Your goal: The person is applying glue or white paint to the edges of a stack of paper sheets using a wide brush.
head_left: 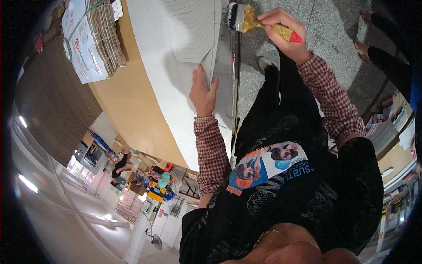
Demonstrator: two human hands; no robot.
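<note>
Right grip point(290, 47): fingers and thumb closed round the handle of a flat brush point(249, 18), raised beside the desk's long edge. The wooden handle is yellow, mottled and blotched, swelling toward a bright red end; a metal band joins it to a broad block of dark bristles streaked with white.

Left grip point(203, 94): open and holding nothing, fingers extended close together, thumb set apart. It rests on white paper, fingertips at the near corner of the stepped sheets point(189, 31). These are thin, pale grey and smooth, overlapped so that their angled edges form a series of narrow parallel ridges.

Both forearms wear red-and-white checked sleeves point(209, 149) of gathered cloth. The white paper point(154, 66) beneath the sheets is a wide, smooth expanse, its border bowed by the lens. Beyond it lies the tan, even surface of the desk point(125, 97).

On the far side of the desk stands a bundle point(94, 42) of layered corrugated card, wrapped in printed white on one face and bound with a green strap. Farther left, a tall stack of brown board point(52, 92) shows fine ribbed edges. Right of the desk, the floor point(314, 22) is grey and speckled.
</note>
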